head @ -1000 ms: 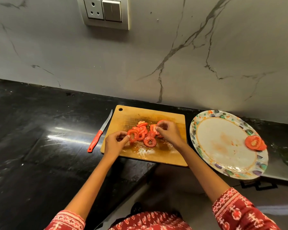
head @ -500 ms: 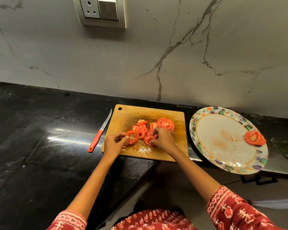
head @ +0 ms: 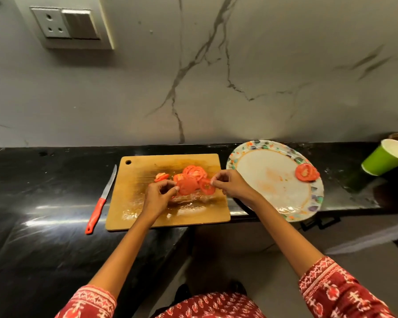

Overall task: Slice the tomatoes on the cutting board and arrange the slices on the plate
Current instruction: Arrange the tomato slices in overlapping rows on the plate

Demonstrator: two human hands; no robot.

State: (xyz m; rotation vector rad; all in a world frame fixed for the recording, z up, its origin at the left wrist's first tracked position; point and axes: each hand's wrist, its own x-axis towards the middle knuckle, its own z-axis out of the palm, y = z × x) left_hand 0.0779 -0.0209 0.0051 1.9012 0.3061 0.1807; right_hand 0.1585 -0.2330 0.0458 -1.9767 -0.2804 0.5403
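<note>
A wet wooden cutting board (head: 147,216) lies on the black counter with several red tomato slices (head: 194,172) heaped near its middle. My left hand (head: 157,197) pinches a large slice (head: 187,186) at its left edge. My right hand (head: 231,184) pinches a smaller slice (head: 206,187) at the heap's right side. To the right sits an oval plate (head: 269,180) with a coloured rim; a couple of overlapping slices (head: 306,172) rest on its far right side.
A red-handled knife (head: 101,201) lies on the counter left of the board. A green paper cup (head: 385,159) stands at the far right by the marble wall. The plate overhangs the counter's front edge. A socket and switch (head: 67,25) are on the wall.
Both hands have shifted over the heap: the left now pinches a large slice, the right has moved right and lifted a smaller slice. The camera has tilted, bringing the green cup into view.
</note>
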